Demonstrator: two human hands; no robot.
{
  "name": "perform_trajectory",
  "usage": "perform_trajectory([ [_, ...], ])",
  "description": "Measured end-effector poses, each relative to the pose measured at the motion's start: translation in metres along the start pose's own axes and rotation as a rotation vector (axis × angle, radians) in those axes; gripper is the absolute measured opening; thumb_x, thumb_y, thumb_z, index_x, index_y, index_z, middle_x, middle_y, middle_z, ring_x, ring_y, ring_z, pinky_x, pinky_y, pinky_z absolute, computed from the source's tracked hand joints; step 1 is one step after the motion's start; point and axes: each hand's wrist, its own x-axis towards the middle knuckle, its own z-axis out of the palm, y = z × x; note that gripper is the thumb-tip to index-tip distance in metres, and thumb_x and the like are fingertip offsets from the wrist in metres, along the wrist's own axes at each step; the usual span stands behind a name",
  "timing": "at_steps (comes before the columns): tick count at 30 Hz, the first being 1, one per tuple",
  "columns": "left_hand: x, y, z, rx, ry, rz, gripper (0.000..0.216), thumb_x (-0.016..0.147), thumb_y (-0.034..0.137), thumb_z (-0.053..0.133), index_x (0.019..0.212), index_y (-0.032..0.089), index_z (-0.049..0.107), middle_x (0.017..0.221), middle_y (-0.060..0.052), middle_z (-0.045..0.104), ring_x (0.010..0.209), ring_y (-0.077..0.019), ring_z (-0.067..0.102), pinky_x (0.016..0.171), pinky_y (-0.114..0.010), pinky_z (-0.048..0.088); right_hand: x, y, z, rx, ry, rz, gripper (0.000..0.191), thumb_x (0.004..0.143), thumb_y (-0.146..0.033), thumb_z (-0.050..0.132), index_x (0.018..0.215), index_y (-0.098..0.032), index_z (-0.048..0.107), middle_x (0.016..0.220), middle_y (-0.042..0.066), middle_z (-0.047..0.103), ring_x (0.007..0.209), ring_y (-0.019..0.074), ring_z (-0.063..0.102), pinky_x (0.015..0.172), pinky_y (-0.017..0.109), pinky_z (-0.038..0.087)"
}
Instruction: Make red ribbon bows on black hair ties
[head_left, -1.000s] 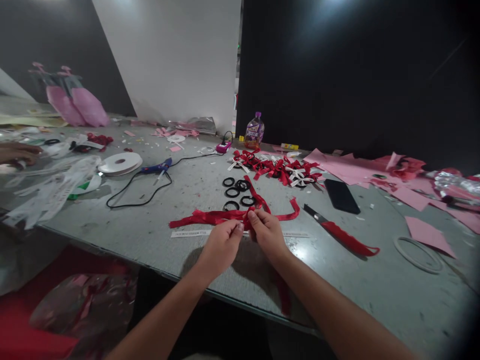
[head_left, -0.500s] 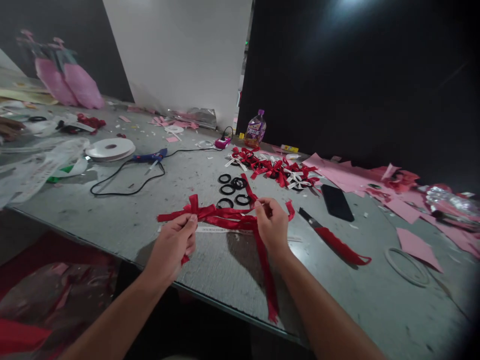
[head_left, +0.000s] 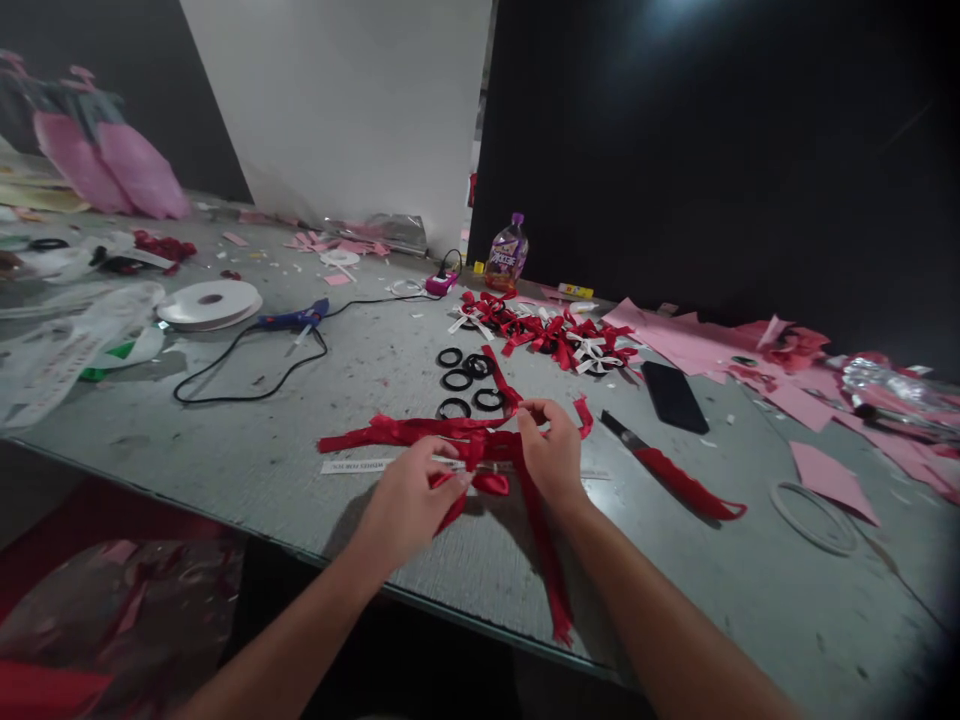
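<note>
Pinching glossy red ribbon, looped, tail trailing

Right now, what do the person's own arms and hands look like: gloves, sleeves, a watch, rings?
The left hand and right hand are bare, with no gloves. The left forearm and right forearm are bare too, right to the picture's bottom edge; no sleeve shows. No watch, bracelet or ring is visible.

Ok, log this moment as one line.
left hand: pinching red ribbon | right hand: pinching same ribbon | black rings: beyond hands | red-handled cutter: right, on table
</note>
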Motion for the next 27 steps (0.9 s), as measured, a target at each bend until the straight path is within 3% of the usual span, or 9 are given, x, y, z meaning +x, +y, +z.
perform_trajectory([
  [4, 0.006, 0.012, 0.0, 0.467, 0.008, 0.32, 0.024, 0.085, 0.042, 0.063, 0.086, 0.02, 0.073, 0.097, -0.013, 0.072, 0.097, -0.0332, 0.062, 0.087, -0.045, 0.043, 0.001, 0.002, -0.001, 0.014, 0.018, 0.051, 0.02, 0.084, -0.031, 0.053, 0.087, -0.017, 0.067, 0.086, 0.008, 0.069, 0.08, 0.0224, 0.06, 0.081, 0.039, 0.046],
  [6, 0.017, 0.016, -0.014, 0.637, 0.043, 0.378, 0.032, 0.089, 0.044, 0.058, 0.1, 0.018, 0.073, 0.114, -0.016, 0.067, 0.109, -0.0359, 0.057, 0.096, -0.049, 0.039, 0.001, 0.002, -0.001, 0.02, 0.022, 0.062, 0.02, 0.084, -0.031, 0.053, 0.087, -0.017, 0.067, 0.085, 0.008, 0.069, 0.079, 0.0222, 0.06, 0.08, 0.039, 0.046],
  [8, 0.036, 0.018, -0.033, 0.73, 0.064, 0.361, 0.037, 0.093, 0.041, 0.049, 0.112, 0.016, 0.068, 0.118, -0.017, 0.065, 0.111, -0.0343, 0.056, 0.099, -0.049, 0.038, 0.002, 0.002, -0.001, 0.025, 0.026, 0.067, 0.02, 0.084, -0.032, 0.054, 0.087, -0.017, 0.067, 0.085, 0.007, 0.068, 0.079, 0.0221, 0.059, 0.079, 0.038, 0.045],
  [11, 0.079, 0.021, -0.05, 0.788, -0.082, 0.38, 0.034, 0.094, 0.026, 0.043, 0.119, 0.015, 0.064, 0.119, -0.017, 0.065, 0.111, -0.0307, 0.057, 0.098, -0.044, 0.039, 0.003, 0.001, -0.001, 0.027, 0.028, 0.071, 0.019, 0.084, -0.032, 0.054, 0.086, -0.018, 0.067, 0.084, 0.007, 0.068, 0.079, 0.022, 0.059, 0.079, 0.038, 0.045],
  [13, 0.108, 0.022, -0.049, 0.801, -0.209, 0.424, 0.03, 0.087, 0.02, 0.052, 0.113, 0.019, 0.067, 0.121, -0.013, 0.066, 0.11, -0.0281, 0.059, 0.096, -0.038, 0.039, 0.003, 0.0, -0.001, 0.027, 0.034, 0.079, 0.019, 0.084, -0.032, 0.055, 0.086, -0.017, 0.067, 0.084, 0.007, 0.068, 0.08, 0.0222, 0.059, 0.08, 0.039, 0.045],
  [16, 0.142, 0.025, -0.037, 0.804, -0.33, 0.438, 0.022, 0.074, 0.021, 0.068, 0.095, 0.021, 0.071, 0.103, -0.01, 0.072, 0.096, -0.0265, 0.062, 0.082, -0.032, 0.042, 0.003, 0.0, -0.001, 0.028, 0.041, 0.092, 0.019, 0.085, -0.031, 0.054, 0.087, -0.017, 0.067, 0.084, 0.007, 0.068, 0.08, 0.0225, 0.06, 0.078, 0.038, 0.045],
  [20, 0.166, 0.036, -0.034, 0.772, -0.448, 0.407, 0.008, 0.063, 0.013, 0.07, 0.066, 0.021, 0.07, 0.066, -0.004, 0.07, 0.064, -0.0196, 0.06, 0.062, -0.027, 0.038, 0.003, 0.0, -0.003, 0.025, 0.04, 0.091, 0.019, 0.087, -0.031, 0.054, 0.087, -0.017, 0.067, 0.085, 0.007, 0.068, 0.081, 0.0225, 0.06, 0.075, 0.037, 0.046],
  [23, 0.174, 0.055, -0.044, 0.716, -0.395, 0.393, 0.008, 0.065, 0.014, 0.066, 0.066, 0.021, 0.07, 0.063, -0.002, 0.069, 0.058, -0.0174, 0.059, 0.058, -0.027, 0.037, 0.003, -0.003, -0.004, 0.021, 0.037, 0.074, 0.017, 0.088, -0.031, 0.055, 0.088, -0.018, 0.065, 0.084, 0.007, 0.066, 0.081, 0.0218, 0.059, 0.077, 0.036, 0.046],
  [27, 0.166, 0.081, -0.031, 0.609, -0.154, 0.402, 0.015, 0.073, 0.024, 0.061, 0.086, 0.019, 0.068, 0.072, -0.003, 0.069, 0.064, -0.018, 0.06, 0.059, -0.027, 0.038, 0.001, -0.011, -0.005, 0.091, 0.031, 0.023, 0.026, 0.087, -0.037, 0.061, 0.105, -0.019, 0.059, 0.088, 0.004, 0.062, 0.082, 0.0196, 0.057, 0.077, 0.034, 0.046],
])
